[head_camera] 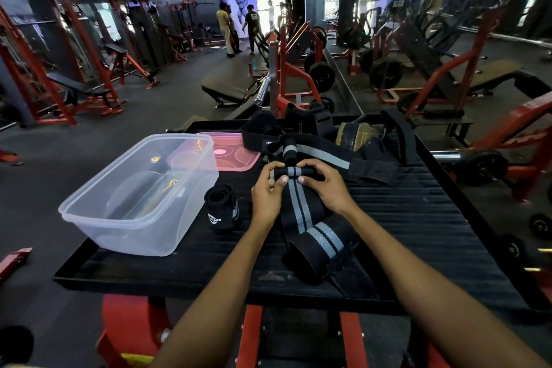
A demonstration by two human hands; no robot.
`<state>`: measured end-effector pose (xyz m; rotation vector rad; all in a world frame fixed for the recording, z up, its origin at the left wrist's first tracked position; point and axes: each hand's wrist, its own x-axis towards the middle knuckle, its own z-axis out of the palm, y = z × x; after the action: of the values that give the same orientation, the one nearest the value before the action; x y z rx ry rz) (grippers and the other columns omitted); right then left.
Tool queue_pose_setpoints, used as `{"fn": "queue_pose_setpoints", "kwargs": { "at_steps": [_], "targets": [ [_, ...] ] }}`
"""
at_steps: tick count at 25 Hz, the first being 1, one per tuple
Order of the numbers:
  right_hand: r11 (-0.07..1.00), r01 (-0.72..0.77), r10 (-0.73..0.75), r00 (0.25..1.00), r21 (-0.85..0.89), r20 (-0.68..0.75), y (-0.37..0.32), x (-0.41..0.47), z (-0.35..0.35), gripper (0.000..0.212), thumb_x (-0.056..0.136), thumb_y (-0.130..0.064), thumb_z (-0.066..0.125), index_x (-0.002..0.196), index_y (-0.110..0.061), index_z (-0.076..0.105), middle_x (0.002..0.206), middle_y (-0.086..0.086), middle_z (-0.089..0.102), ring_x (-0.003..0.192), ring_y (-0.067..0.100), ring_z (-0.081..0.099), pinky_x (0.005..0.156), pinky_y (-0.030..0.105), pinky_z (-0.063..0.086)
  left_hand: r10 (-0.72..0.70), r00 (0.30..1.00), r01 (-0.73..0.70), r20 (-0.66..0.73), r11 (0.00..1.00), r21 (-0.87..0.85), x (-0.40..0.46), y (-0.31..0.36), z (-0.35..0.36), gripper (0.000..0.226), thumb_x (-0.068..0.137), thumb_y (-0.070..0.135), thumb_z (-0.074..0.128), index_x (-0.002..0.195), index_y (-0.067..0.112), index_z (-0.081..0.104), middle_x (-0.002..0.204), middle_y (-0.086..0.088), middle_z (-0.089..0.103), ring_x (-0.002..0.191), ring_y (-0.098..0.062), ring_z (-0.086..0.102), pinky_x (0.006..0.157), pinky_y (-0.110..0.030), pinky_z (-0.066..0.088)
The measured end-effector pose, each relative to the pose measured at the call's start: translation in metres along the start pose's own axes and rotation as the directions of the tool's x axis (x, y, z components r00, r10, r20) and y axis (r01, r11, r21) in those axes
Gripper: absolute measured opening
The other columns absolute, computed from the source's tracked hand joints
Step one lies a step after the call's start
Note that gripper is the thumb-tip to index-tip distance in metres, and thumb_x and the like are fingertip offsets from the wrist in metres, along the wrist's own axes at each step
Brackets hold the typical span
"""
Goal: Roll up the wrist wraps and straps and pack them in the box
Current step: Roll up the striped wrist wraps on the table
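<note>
At centre of the black ribbed table [418, 218], both hands work on one black wrist wrap [301, 206] w/ two grey stripes. Left hand [265, 197] and right hand [325, 185] each have the grip closed narrow on the small rolled end [294, 173] of this wrap, thumbs on the near side, fingers over the top. From the roll the flat part of the wrap runs toward 6 o'clock, and its other end lies in a loose curl [321, 246] near the table edge. At 9 o'clock from the left hand, just beside it, a finished rolled wrap [220, 207] stands on its end. Further at 9 o'clock sits the clear plastic box [98, 218], open; I can see nothing packed inside. At 11 o'clock from the hands, behind the box, the pink lid [239, 155] lies flat. At 12 to 1 o'clock there is a pile of more straps [322, 140], black w/ grey bands, touching each other; how many, I cannot tell. Gym machines [298, 69] stand behind the table.
</note>
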<state>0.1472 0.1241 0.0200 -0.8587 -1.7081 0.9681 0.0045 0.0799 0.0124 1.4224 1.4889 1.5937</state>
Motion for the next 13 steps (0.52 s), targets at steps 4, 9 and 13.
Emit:
{"fn": "queue_pose_setpoints", "kwargs": {
  "at_steps": [4, 9, 13],
  "targets": [
    [0.998, -0.036, 0.038, 0.998, 0.05, -0.043, 0.0001, 0.0012, 0.0003, 0.024, 0.079, 0.005, 0.066, 0.092, -0.015, 0.064, 0.095, -0.012, 0.064, 0.088, -0.014, 0.057, 0.086, 0.009, 0.043, -0.001, 1.0, 0.001, 0.012, 1.0, -0.024, -0.0015, 0.0055, 0.0017, 0.029, 0.085, 0.002, 0.059, 0.096, 0.028, 0.056, 0.094, 0.005, 0.063, 0.077, -0.001, 0.056, 0.069, -0.006, 0.042],
    [1.0, 0.0, 0.001, 0.999, 0.018, -0.051, -0.0051, 0.0002, 0.0042, 0.027, 0.078, 0.009, 0.063, 0.086, -0.017, 0.066, 0.09, -0.009, 0.066, 0.087, -0.006, 0.061, 0.086, 0.01, 0.045, -0.031, 0.999, 0.032, 0.008, 0.997, -0.073, -0.001, 0.0014, 0.0038, 0.019, 0.088, 0.014, 0.062, 0.089, 0.031, 0.054, 0.087, 0.006, 0.06, 0.078, -0.006, 0.054, 0.073, -0.017, 0.042],
    [0.997, -0.041, 0.042, 0.999, 0.058, -0.008, -0.0086, 0.0003, 0.0033, 0.022, 0.086, 0.003, 0.054, 0.096, -0.013, 0.066, 0.097, -0.006, 0.065, 0.092, -0.004, 0.058, 0.084, 0.009, 0.042, 0.01, 1.0, -0.01, 0.002, 0.999, -0.038, 0.0009, 0.0, 0.0018, 0.018, 0.087, 0.001, 0.06, 0.093, 0.016, 0.05, 0.088, 0.012, 0.051, 0.078, 0.0, 0.047, 0.072, -0.008, 0.038]
  ]
}}
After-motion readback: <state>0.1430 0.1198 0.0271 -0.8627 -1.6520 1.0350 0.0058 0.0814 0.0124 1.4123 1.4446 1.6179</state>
